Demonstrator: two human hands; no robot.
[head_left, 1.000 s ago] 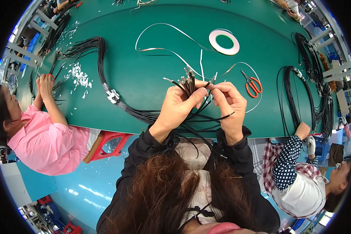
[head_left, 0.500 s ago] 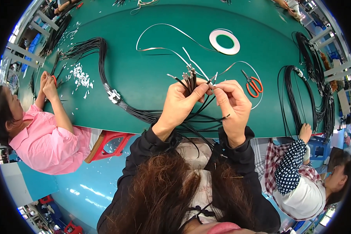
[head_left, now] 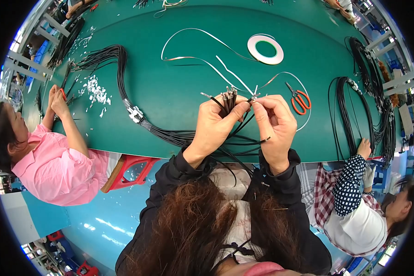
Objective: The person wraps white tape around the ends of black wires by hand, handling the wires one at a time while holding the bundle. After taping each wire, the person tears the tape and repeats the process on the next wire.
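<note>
My left hand point(head_left: 211, 126) is closed round a bundle of black cables point(head_left: 230, 102), their stripped silvery ends sticking up above the fingers. Against it, my right hand point(head_left: 277, 126) pinches a narrow whitish tape strip point(head_left: 230, 72) at the end of one cable, beside the left thumb. The strip's tail stretches away over the green table. Just where the tape meets the cable is partly covered by my fingertips. Loose black cables point(head_left: 244, 141) hang below and between both hands, and one short end reaches the right palm.
A white tape roll point(head_left: 279, 53) lies beyond my hands, with orange-handled scissors point(head_left: 302, 102) to the right. A long cable bundle point(head_left: 120, 78) curves at left near white scraps point(head_left: 96, 92). Co-workers sit on both sides; more cables point(head_left: 342, 110) lie at right.
The cable ends in my left hand have tipped and sunk slightly. The tape strip's raised part has shifted at my fingertips. The right co-worker's hand has moved a little up the cables.
</note>
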